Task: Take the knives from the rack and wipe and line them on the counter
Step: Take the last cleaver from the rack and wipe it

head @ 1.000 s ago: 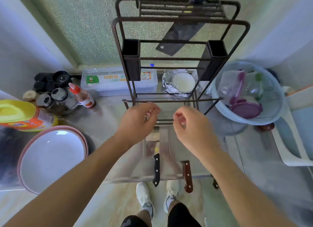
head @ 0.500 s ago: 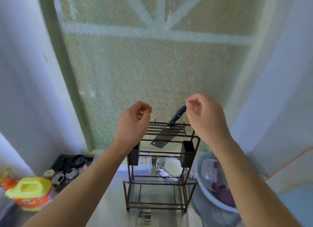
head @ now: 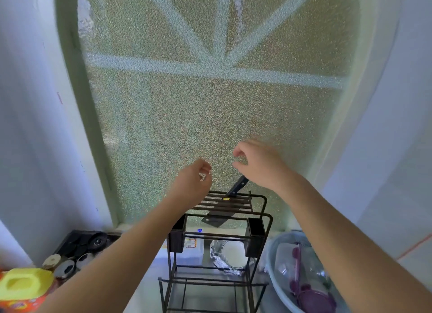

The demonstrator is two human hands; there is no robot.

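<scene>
A dark wire rack (head: 265,221) stands on the counter below the frosted window. One cleaver is slotted in its top rails, black handle (head: 238,187) sticking up and back, blade (head: 216,220) hanging beneath. My left hand (head: 191,187) hovers over the rack's left top corner with fingers curled onto the thumb and nothing visible in it. My right hand (head: 260,166) is higher, just above the cleaver handle without touching it, thumb and fingers parted. Knives laid on the counter are out of view.
The frosted window (head: 210,102) rises close behind the rack. Left of it are a yellow-lidded container (head: 23,287) and several dark-capped jars (head: 79,245). A clear box (head: 192,245) and a foil-wrapped bowl (head: 231,254) sit behind the rack, a pale blue basin (head: 273,261) to its right.
The view has tilted up from the counter to the window. Both hands rose from the rack's base to above its top. The two knives on the counter dropped out of view.
</scene>
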